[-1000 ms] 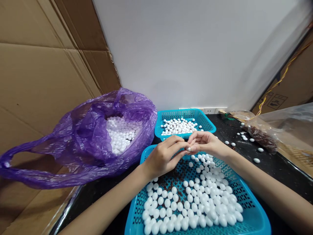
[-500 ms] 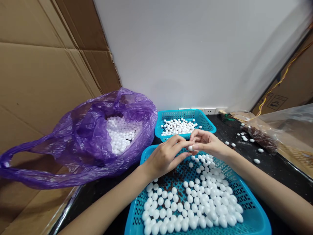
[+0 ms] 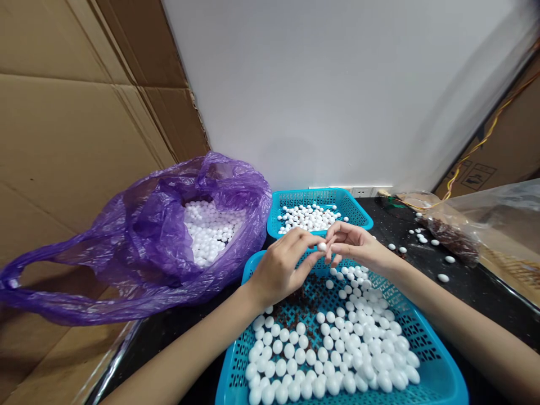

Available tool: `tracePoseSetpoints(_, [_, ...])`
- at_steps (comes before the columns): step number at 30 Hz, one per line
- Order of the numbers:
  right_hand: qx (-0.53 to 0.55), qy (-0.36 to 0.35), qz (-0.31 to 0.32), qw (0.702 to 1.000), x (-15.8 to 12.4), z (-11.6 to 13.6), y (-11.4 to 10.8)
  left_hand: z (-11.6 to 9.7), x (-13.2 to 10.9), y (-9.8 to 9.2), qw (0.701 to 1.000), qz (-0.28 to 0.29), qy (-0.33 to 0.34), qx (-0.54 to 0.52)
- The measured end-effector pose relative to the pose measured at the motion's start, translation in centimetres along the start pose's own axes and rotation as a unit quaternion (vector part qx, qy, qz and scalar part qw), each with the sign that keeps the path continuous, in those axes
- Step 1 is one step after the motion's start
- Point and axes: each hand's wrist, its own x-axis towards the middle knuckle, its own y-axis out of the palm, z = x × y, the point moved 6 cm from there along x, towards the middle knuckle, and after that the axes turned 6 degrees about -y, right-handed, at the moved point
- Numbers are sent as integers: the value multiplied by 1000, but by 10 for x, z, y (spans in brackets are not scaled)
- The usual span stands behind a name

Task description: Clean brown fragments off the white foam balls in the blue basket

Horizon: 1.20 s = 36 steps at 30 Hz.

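Between the thumb and index finger of my left hand [image 3: 287, 264] is a small white ball [image 3: 322, 247]. My right hand [image 3: 354, 246] meets it from the right, fingertips closed together close to the ball; what they pinch, if anything, is too small to make out. Both hands hover over the far side of a large blue plastic basket [image 3: 439, 365]. Many white egg-shaped balls [image 3: 333, 385] lie in that basket, with dark brown crumbs [image 3: 295, 315] among them, partly hidden under my left hand.
Behind stands a smaller blue basket [image 3: 358, 216] of white balls. On the left, a purple plastic bag [image 3: 156, 225] holds more. Loose balls [image 3: 442, 278] and a clear bag of brown material [image 3: 453, 239] lie on the black table to the right. Cardboard [image 3: 76, 124] and a wall border the table.
The white ball has moved slightly left and up, now at my left fingertips rather than beside my right ones. My right fingers have drawn closer together. The baskets and bag stay put.
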Motion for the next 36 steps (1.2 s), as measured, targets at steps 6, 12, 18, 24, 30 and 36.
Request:
tracePoseSetpoints(6, [-49, 68, 85, 993, -6, -8, 10, 32, 0, -3, 981, -50, -187, -3])
tracePoseSetpoints(12, [-52, 298, 409, 861, -44, -24, 41, 10, -12, 30, 973, 210, -96, 18])
tracePoseSetpoints(18, [-53, 337, 432, 835, -49, -37, 35, 28, -1, -2, 982, -44, -142, 116])
tracePoseSetpoints(24, [-71, 326, 427, 841, -49, -41, 34, 51, -2, 3, 970, -19, -212, 120])
tracePoseSetpoints(30, [-139, 212, 299, 920, -26, -30, 26, 39, -2, 12, 978, 58, -193, 57])
tracePoseSetpoints(36, [-371, 85, 204, 902, -8, -18, 15, 22, -16, 38, 937, 329, -104, 60])
